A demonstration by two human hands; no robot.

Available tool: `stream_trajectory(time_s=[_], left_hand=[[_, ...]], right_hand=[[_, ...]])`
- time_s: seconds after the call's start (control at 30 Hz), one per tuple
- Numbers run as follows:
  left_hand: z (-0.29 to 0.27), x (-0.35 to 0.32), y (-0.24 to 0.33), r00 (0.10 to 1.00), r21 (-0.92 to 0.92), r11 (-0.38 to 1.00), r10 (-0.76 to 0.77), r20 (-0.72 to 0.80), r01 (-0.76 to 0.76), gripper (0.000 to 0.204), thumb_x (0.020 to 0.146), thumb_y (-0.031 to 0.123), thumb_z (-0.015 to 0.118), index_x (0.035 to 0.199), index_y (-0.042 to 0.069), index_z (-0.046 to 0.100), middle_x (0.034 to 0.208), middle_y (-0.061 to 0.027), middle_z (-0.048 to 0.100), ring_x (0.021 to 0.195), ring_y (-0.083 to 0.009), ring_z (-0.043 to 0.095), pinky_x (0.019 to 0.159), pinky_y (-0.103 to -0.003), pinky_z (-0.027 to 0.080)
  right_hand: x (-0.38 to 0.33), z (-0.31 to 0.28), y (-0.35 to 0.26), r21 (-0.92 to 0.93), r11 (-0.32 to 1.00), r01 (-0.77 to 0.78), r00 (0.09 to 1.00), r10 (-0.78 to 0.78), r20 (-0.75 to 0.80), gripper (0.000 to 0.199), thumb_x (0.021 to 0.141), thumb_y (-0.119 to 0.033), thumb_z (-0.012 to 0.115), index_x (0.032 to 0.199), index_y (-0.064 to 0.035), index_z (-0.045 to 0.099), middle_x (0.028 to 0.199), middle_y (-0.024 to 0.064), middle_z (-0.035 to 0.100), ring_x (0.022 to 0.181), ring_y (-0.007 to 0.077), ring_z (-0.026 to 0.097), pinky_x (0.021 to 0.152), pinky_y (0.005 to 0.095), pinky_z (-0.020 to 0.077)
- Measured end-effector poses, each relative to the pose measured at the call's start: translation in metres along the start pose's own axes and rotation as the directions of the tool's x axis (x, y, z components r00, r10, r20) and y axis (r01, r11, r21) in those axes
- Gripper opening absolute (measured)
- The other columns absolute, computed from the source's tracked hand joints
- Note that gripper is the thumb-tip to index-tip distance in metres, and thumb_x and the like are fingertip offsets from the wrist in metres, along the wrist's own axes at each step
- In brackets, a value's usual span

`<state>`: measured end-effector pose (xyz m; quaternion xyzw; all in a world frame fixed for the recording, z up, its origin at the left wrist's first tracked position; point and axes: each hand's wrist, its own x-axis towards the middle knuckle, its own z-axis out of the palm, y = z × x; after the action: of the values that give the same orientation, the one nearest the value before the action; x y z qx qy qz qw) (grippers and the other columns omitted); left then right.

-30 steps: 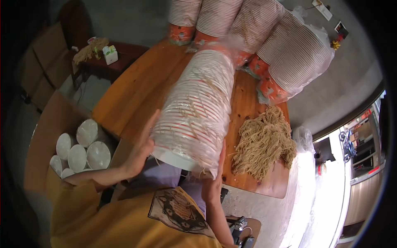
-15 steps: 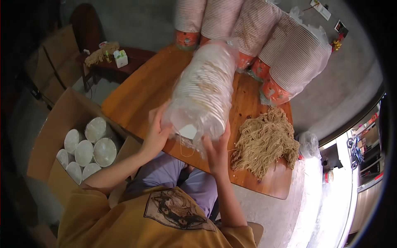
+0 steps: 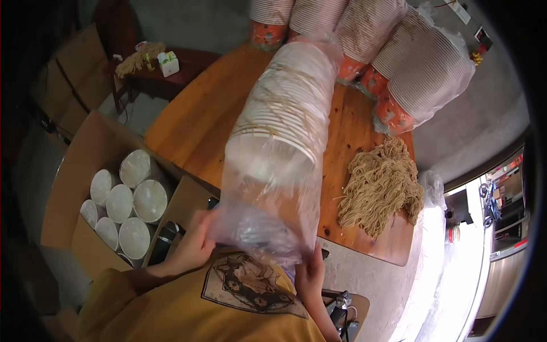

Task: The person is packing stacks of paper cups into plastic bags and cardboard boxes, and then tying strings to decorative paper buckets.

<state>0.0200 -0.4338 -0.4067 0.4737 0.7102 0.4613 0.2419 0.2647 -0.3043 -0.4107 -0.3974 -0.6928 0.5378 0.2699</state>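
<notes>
A long stack of white paper bowls (image 3: 285, 108) lies on its side on the orange wooden table (image 3: 199, 119), wrapped in a clear plastic bag (image 3: 268, 216) with tan twine around it. My left hand (image 3: 194, 245) grips the loose open end of the bag on its left. My right hand (image 3: 310, 271) holds the same bag end on its right, near my yellow shirt. The stack's open end faces me and the bag hangs slack beyond it.
An open cardboard box (image 3: 74, 182) at my left holds several white bowl stacks (image 3: 122, 202). A heap of tan twine (image 3: 382, 185) lies on the table's right part. More bagged bowl stacks (image 3: 421, 74) lean at the far side. A small dark side table (image 3: 159, 74) stands far left.
The bowl stack has gone from held up near my chest to lying farther out on the table. Both hands have slid down from the stack to the loose bag end.
</notes>
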Motion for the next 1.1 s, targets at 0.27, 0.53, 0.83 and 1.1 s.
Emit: stream_trajectory(time_s=[0.27,0.53,0.83,1.1], left_hand=[[-0.013,-0.068,-0.059,0.964,-0.146,0.967,-0.176,0.200,0.207,0.070,0.077,-0.013,0.044,0.142,0.014,0.038,0.119,-0.0120,0.043,0.107,-0.0248,0.050,0.090,-0.032,0.046],[0.049,-0.011,0.000,0.974,-0.533,0.838,0.200,0.110,-0.112,0.116,0.073,0.001,0.078,0.151,0.017,-0.006,0.146,-0.0143,0.023,0.130,-0.0230,0.034,0.107,-0.039,0.032],[0.027,-0.010,0.024,0.955,-0.879,0.475,-0.244,-0.169,-0.035,0.020,0.094,0.007,0.046,0.114,0.004,0.048,0.104,-0.0047,0.058,0.099,-0.0140,0.057,0.090,-0.028,0.045],[0.016,-0.029,0.026,0.979,-0.939,0.275,0.065,-0.195,-0.205,0.038,0.091,0.011,0.056,0.124,0.004,0.039,0.129,-0.0125,0.039,0.120,-0.0222,0.043,0.098,-0.037,0.040]], right_hand=[[-0.049,-0.002,0.031,-0.207,0.976,0.065,0.994,-0.046,0.094,0.054,0.081,0.013,0.044,0.133,-0.0028,0.045,0.115,0.0172,0.062,0.101,0.0304,0.064,0.084,0.0308,0.0486],[-0.047,0.018,-0.017,0.498,0.844,-0.199,0.922,-0.011,0.386,0.039,0.093,0.002,0.049,0.131,0.0000,0.041,0.098,0.0155,0.066,0.084,0.0202,0.066,0.074,0.0303,0.0527],[-0.059,0.011,-0.015,0.869,0.432,-0.242,0.960,-0.022,0.278,0.053,0.089,-0.001,0.052,0.140,-0.0038,0.036,0.096,0.0211,0.065,0.078,0.0242,0.066,0.070,0.0315,0.0546],[-0.057,0.001,0.006,0.818,0.499,-0.284,0.926,-0.080,0.370,0.050,0.088,-0.005,0.055,0.136,-0.0036,0.039,0.091,0.0223,0.065,0.074,0.0277,0.066,0.066,0.0367,0.0541]])
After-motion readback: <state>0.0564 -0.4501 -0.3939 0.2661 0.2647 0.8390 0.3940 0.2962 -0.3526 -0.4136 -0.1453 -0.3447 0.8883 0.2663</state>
